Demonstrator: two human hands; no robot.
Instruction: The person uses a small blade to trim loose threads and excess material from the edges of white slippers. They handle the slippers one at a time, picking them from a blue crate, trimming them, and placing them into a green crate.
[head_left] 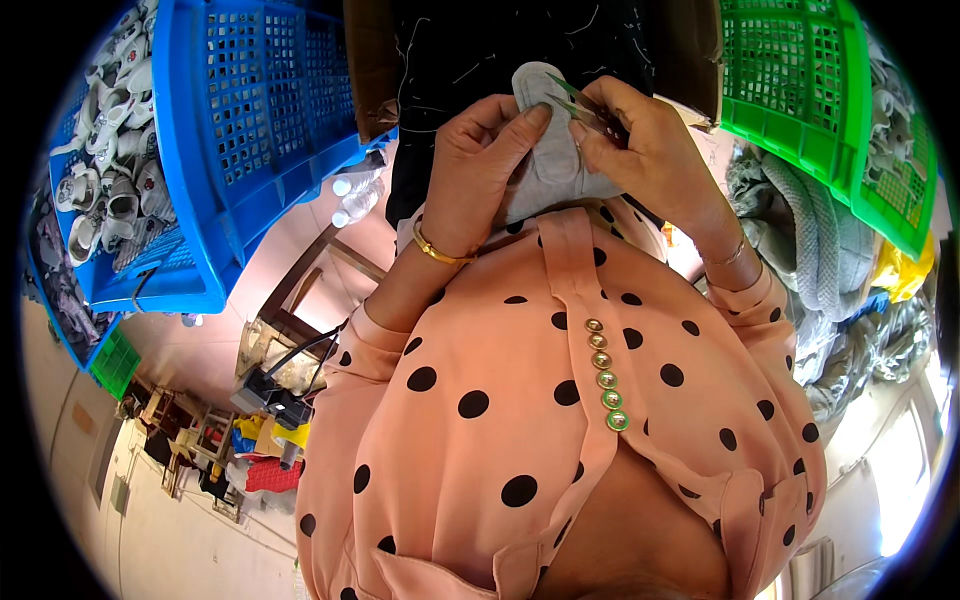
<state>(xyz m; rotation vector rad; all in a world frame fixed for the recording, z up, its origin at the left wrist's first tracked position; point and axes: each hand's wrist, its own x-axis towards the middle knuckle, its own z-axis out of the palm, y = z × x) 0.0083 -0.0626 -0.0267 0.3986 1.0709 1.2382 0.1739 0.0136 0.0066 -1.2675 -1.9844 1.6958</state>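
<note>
My left hand [482,165] pinches a light grey, tongue-shaped fabric piece [552,140] with a rounded, stitched end, thumb on top and fingers behind. Its lower end meets wider grey cloth [545,198] at my waist; I cannot tell whether they are joined. In my right hand [655,150] is a pair of small thread snips [578,101], the blades apart and pointing left over the upper part of the grey piece. The right fingers also lie against the edge of the piece. Part of the snips is hidden inside the hand.
A blue plastic crate [250,110] stands on the left, with many small grey and white shoes [120,190] beyond it. On the right is a green crate [790,90], with grey bundled material [810,230] below. Black cloth [480,50] strewn with thread ends lies ahead between brown cardboard sides [372,70].
</note>
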